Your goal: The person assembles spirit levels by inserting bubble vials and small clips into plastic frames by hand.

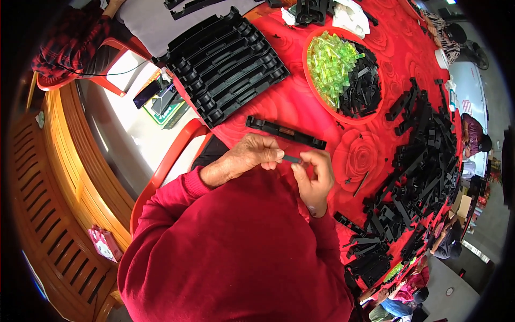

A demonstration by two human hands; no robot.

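Observation:
Between my two hands is a small, flat, dark strip (291, 159), pinched at its left end by my left hand (256, 154) and at its right end by my right hand (315, 177). Both hands are closed at the fingertips, close to my red sweater. Just beyond them a long black plastic part (286, 132) lies on the red tablecloth, with a small brownish piece showing along its middle. Farther off, an orange-red basin (343, 119) holds yellow-green translucent pieces (330, 64) on its left side and small black pieces (362, 88) on its right.
Long black parts (225, 67) stand in a row at the far left. A large heap of loose black parts (413, 166) covers the table's right side. A red plastic chair (174, 155) and a wooden bench (64, 214) are on the left. Other people sit around the table.

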